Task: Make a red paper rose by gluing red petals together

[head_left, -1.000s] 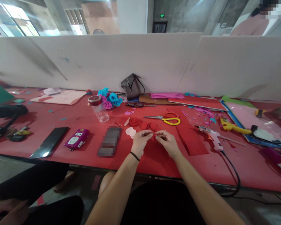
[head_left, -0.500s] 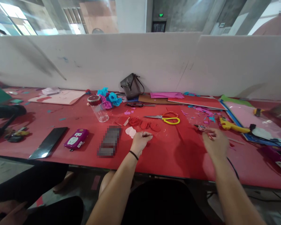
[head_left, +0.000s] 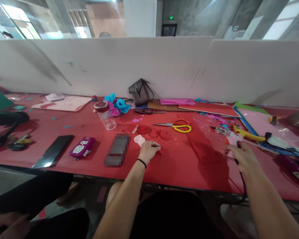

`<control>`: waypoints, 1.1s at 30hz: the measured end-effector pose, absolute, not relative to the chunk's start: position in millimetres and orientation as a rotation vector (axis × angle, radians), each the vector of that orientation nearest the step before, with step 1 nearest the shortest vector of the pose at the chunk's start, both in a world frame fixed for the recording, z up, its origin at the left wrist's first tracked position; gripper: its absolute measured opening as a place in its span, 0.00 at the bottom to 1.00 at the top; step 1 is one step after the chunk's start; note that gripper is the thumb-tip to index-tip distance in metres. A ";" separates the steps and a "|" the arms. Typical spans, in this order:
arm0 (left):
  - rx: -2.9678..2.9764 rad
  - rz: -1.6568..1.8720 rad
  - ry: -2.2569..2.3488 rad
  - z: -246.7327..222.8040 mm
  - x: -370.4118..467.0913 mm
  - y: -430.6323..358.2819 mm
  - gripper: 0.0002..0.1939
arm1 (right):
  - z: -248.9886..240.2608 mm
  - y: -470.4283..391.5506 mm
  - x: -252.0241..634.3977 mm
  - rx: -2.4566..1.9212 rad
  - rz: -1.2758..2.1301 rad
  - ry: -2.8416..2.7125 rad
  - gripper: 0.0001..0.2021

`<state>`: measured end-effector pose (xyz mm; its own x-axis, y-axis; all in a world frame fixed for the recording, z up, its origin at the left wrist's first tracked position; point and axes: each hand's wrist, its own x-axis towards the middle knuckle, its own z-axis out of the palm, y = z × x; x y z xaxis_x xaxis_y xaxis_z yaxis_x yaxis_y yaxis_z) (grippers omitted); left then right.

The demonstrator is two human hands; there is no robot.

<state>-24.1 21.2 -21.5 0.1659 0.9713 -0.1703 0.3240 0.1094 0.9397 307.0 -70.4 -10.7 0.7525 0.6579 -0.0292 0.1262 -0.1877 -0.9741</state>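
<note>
My left hand [head_left: 148,151] is closed in a pinch above the red table, holding a small, thin red piece of paper [head_left: 154,139] that its fingers partly hide. Pink paper petals [head_left: 139,139] and red paper curls [head_left: 161,133] lie just beyond it. At the right, my right hand [head_left: 244,157] is wrapped round the handle of a glue gun [head_left: 222,131]. The gun's dark nozzle points away and left, and a black cord hangs below the hand. Yellow-handled scissors [head_left: 181,127] lie between the two hands, farther back.
A yellow glue gun [head_left: 250,134] lies beyond my right hand. On the left are a glass jar [head_left: 105,115], a blurred-out phone [head_left: 117,151], a purple box [head_left: 82,147] and a black phone [head_left: 53,151]. A bag [head_left: 140,93] leans on the white partition. Another person sits at left.
My right hand has moved right and a little toward me with the glue gun, uncovering more of the red paper. My left hand has barely moved.
</note>
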 end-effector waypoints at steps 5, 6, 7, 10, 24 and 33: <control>1.503 0.771 1.365 -23.1 -23.7 21.2 0.02 | 17.8 -80.8 247.5 -1.498 0.830 -0.671 0.19; 1.520 0.765 1.372 -23.0 -23.9 21.0 0.02 | 21.1 -82.0 238.0 -1.519 0.834 -0.738 0.20; 1.539 0.756 1.382 -22.8 -24.1 20.8 0.02 | 23.3 -82.9 229.6 -1.544 0.849 -0.806 0.20; 1.611 0.709 1.419 -21.0 -24.6 20.6 0.02 | 23.3 -85.4 210.3 -1.607 0.916 -0.984 0.22; 1.719 0.642 1.481 -14.9 -21.9 20.3 0.04 | 13.4 -86.6 161.3 -1.790 0.704 -1.663 0.21; 1.798 0.611 1.484 -11.4 -21.9 19.0 0.03 | 12.4 -81.1 154.4 -1.865 0.646 -1.788 0.23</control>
<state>-21.9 19.0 -11.4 0.2268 0.9705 -0.0814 0.6318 -0.0830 0.7707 154.4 -81.1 12.4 0.0382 0.9992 -0.0112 0.7757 -0.0367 -0.6300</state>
